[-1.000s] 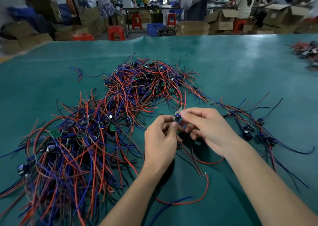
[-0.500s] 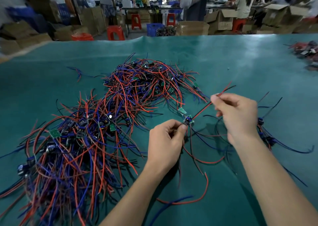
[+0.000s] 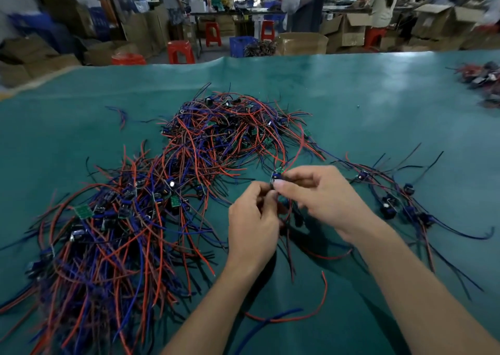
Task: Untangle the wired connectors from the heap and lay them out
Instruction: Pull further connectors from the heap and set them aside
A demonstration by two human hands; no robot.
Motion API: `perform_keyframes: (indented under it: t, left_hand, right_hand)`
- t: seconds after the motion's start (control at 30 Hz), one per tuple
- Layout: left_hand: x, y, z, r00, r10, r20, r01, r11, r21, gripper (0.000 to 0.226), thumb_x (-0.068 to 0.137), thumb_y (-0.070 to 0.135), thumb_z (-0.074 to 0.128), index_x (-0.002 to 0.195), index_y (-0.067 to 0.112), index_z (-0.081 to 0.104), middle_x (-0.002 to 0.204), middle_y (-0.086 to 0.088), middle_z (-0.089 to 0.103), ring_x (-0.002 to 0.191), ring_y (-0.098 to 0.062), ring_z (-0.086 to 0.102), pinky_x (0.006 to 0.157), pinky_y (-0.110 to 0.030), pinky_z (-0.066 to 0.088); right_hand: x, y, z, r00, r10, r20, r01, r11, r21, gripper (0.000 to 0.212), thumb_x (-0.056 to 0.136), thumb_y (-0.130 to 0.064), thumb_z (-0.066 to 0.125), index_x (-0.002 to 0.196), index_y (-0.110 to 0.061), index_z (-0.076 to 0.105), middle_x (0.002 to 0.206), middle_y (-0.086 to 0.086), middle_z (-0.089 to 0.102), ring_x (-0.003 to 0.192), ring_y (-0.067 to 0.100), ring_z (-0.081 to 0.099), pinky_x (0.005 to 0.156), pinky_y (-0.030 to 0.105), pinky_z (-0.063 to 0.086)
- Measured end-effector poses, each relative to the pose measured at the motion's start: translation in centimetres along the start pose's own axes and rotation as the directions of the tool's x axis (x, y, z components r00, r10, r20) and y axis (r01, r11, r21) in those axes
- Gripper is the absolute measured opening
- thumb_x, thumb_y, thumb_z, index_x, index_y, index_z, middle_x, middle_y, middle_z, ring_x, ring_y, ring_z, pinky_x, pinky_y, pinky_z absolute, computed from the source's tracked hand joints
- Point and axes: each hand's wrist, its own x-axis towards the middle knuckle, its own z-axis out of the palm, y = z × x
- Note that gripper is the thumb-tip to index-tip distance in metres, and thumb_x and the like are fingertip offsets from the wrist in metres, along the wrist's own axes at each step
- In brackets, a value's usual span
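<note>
While both hands pinch one small connector | thin red-blue wires dangling

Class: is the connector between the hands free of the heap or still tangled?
Cannot tell: both hands pinch the connector; its wires are hidden.

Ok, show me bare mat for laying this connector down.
Bare mat lies beyond the laid-out connectors, short of the far-right pile; also the far-left corner. The heap crowds the left.
</note>
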Motion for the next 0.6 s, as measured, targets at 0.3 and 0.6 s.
perform_keyframes:
  t: [0.3, 0.6]
  left_hand:
    - [0.1, -0.1, 0.3, 0.991, 0.003, 0.136, -0.001, 1.0, -0.016, 0.014, 0.093, 0.019, 0.063, 0.082, 0.017, 0.072, 0.06, 0.004, 0.067, 0.053, -0.009, 0.059, 0.062, -0.034, 0.054]
    - [-0.2, 0.4, 0.1, 0.995, 0.026, 0.093, -0.03, 0.999, 0.036, 0.02, 0.086, 0.032, 0.057, 0.08, 0.018, 0.07, 0.064, 0.006, 0.067, 0.064, -0.016, 0.064, 0.07, -0.039, 0.056]
  right_hand:
    - [0.6, -0.2, -2.0, 0.909, -0.136, -0.393, 0.173, 0.983, 0.059, 0.016, 0.086, -0.014, 0.08, 0.073, -0.018, 0.071, 0.063, -0.008, 0.065, 0.055, 0.005, 0.051, 0.052, 0.016, 0.038]
    - [0.1, -10.3, -1.2, 0.873, -0.269, -0.406, 0.393, 0.882, 0.261, 0.012, 0.081, -0.022, 0.079, 0.071, -0.017, 0.074, 0.064, -0.001, 0.07, 0.049, 0.008, 0.049, 0.042, 0.021, 0.035]
